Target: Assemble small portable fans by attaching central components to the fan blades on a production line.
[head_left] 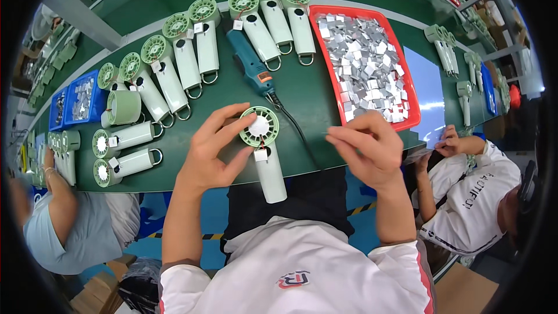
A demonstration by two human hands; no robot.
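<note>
Handheld fan [270, 163] lay at the near edge of the counter [317, 102], its round green head [264, 126] within the left hand [210, 154] and its pale handle [271, 180] reaching past the edge toward the person. Its long axis ran near to far, the near end slightly rightward. Left hand was the nearer, thumb and fingers grasping the head. Right hand [372, 146] stood apart, to the fan's right and roughly level with the head, thumb and forefinger pinched on a thin sliver [325, 133], too small to identify.

Count: one fan in hand; eleven similar fans [207, 49] nearby, overlap at far left making that figure uncertain; one teal power tool [249, 58]; one red tray [412, 114]; two blue bins [100, 99]. Silver squares [366, 64] in the tray were too numerous to count.
</note>
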